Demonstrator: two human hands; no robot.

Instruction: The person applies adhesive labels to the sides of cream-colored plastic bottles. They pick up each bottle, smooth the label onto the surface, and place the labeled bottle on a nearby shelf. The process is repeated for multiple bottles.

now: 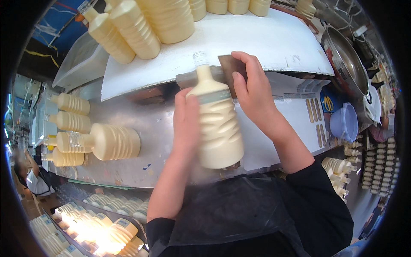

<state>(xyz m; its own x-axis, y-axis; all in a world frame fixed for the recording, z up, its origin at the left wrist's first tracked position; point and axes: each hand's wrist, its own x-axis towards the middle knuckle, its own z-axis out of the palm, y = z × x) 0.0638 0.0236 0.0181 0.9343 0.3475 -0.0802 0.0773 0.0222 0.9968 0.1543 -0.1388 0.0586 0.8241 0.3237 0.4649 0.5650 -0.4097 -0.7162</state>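
A large cream bottle point(219, 132) with a wavy ribbed body and a clear threaded neck tilts in front of me, its neck pointing away. A grey-green band point(215, 96) runs across its shoulder. My left hand point(186, 120) is closed along the bottle's left side and is slightly blurred. To the right of the bottle, my right hand point(257, 92) pinches a flat brown rectangular plate point(231, 70) between thumb and fingers. The plate stands close to the bottle's shoulder; whether they touch I cannot tell.
Several cream bottles point(128, 32) stand on the white raised board point(257, 38). Others lie at the left, including a large one point(115, 142) on the metal table point(158, 132). On the right are small brown strips point(314, 110), a lilac bucket point(343, 122) and a metal basin point(346, 60).
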